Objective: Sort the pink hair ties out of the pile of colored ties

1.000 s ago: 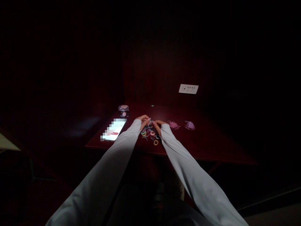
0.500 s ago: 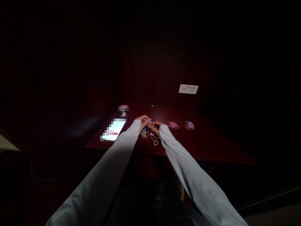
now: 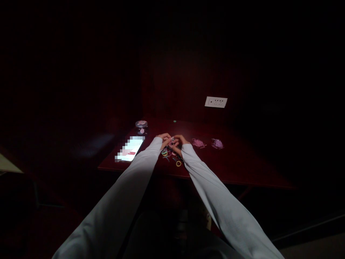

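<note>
My left hand and my right hand meet fingertip to fingertip above the near middle of the dark red table. Fingers of both hands are curled and closed in a pinch; what lies between them is too small and dark to name. Right under and in front of them is a loose pile of small coloured pieces, some thin and stick-like, others ring-shaped. A yellow ring lies at the pile's near edge, and a green ring at its left.
Right of my hands are a pink heap and a purple heap of small sticks. To the left lie a lit phone and a lidded clear jar. A small green ring sits at the back, below a wall socket.
My right hand has shifted slightly up and left, its fingers now arched higher against my left fingertips. The left hand stays nearly in place, and the heaps, phone and jar look unmoved.
</note>
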`<action>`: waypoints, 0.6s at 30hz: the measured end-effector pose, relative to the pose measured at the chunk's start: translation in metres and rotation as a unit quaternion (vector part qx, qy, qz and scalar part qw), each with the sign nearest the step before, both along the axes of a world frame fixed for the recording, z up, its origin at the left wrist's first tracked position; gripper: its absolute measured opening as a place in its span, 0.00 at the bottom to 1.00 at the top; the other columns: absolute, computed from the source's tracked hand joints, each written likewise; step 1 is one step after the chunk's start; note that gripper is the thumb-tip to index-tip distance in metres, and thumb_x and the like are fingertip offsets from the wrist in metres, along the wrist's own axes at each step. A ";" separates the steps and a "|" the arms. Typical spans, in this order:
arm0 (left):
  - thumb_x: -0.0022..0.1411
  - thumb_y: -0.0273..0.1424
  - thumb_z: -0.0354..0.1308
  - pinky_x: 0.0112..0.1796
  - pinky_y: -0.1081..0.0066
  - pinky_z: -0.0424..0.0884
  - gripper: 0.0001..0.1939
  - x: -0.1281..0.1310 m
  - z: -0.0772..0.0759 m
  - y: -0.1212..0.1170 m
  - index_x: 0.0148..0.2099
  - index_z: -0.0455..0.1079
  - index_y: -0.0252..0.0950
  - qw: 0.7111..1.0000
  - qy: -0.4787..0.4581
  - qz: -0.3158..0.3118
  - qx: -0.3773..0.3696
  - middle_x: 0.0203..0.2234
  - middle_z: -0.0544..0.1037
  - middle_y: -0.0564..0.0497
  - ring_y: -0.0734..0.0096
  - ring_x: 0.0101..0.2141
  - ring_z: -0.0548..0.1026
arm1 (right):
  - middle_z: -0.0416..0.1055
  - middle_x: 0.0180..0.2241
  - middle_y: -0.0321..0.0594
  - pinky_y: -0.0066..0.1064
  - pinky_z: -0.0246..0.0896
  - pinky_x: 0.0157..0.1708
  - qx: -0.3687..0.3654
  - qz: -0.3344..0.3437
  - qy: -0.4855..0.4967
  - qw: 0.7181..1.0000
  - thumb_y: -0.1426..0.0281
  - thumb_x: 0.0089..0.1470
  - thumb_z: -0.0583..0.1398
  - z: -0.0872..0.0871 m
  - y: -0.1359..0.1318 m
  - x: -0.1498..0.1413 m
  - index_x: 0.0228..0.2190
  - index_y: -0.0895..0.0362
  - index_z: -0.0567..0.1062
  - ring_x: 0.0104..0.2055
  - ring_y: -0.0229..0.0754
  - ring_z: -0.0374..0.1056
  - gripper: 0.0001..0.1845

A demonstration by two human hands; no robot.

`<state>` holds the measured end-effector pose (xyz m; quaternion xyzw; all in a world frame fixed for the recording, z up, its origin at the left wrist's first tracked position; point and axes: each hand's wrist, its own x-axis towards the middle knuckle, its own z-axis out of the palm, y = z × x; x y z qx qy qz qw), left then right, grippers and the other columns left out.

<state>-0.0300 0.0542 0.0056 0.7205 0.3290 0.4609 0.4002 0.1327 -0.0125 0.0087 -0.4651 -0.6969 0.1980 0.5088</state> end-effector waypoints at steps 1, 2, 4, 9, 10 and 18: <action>0.60 0.46 0.65 0.24 0.76 0.62 0.18 0.000 -0.001 0.001 0.30 0.68 0.36 1.000 -0.003 -0.001 0.000 0.17 0.73 0.57 0.77 0.19 0.68 | 0.80 0.38 0.38 0.32 0.72 0.38 0.004 0.001 -0.003 1.000 0.57 0.52 0.68 0.000 0.000 0.000 0.45 0.52 0.73 0.34 0.40 0.76 0.22; 0.60 0.46 0.65 0.24 0.77 0.62 0.19 0.000 -0.001 0.001 0.30 0.68 0.36 1.000 -0.003 -0.004 0.000 0.17 0.72 0.57 0.77 0.19 0.68 | 0.80 0.37 0.38 0.32 0.72 0.39 0.006 -0.001 -0.001 1.000 0.58 0.52 0.68 0.000 0.000 0.001 0.45 0.52 0.73 0.34 0.40 0.76 0.20; 0.60 0.48 0.64 0.24 0.77 0.62 0.20 0.000 -0.002 0.001 0.31 0.68 0.36 1.000 0.000 -0.008 0.005 0.16 0.72 0.58 0.77 0.19 0.68 | 0.80 0.35 0.38 0.32 0.71 0.39 0.007 -0.004 0.004 1.000 0.59 0.52 0.67 -0.001 0.002 0.002 0.43 0.52 0.75 0.34 0.40 0.76 0.17; 0.62 0.50 0.63 0.24 0.77 0.61 0.22 -0.002 -0.004 0.003 0.30 0.67 0.36 1.000 -0.010 -0.009 0.021 0.16 0.73 0.57 0.78 0.18 0.66 | 0.79 0.31 0.37 0.31 0.70 0.37 0.003 -0.011 -0.015 1.000 0.60 0.53 0.67 -0.001 0.005 0.003 0.37 0.52 0.77 0.32 0.40 0.74 0.12; 0.62 0.51 0.63 0.24 0.77 0.61 0.22 -0.003 -0.005 0.005 0.30 0.68 0.36 1.000 -0.010 -0.011 0.021 0.16 0.73 0.57 0.78 0.18 0.66 | 0.79 0.30 0.37 0.31 0.69 0.36 0.002 -0.015 -0.023 1.000 0.60 0.53 0.67 -0.001 0.004 0.003 0.36 0.53 0.77 0.32 0.40 0.74 0.11; 0.63 0.51 0.61 0.24 0.77 0.60 0.22 -0.004 -0.003 0.002 0.31 0.67 0.37 0.999 0.017 0.003 0.039 0.16 0.73 0.57 0.77 0.18 0.67 | 0.79 0.30 0.38 0.30 0.67 0.36 0.016 -0.029 -0.073 0.997 0.60 0.55 0.67 0.002 0.002 0.003 0.32 0.54 0.78 0.31 0.40 0.72 0.10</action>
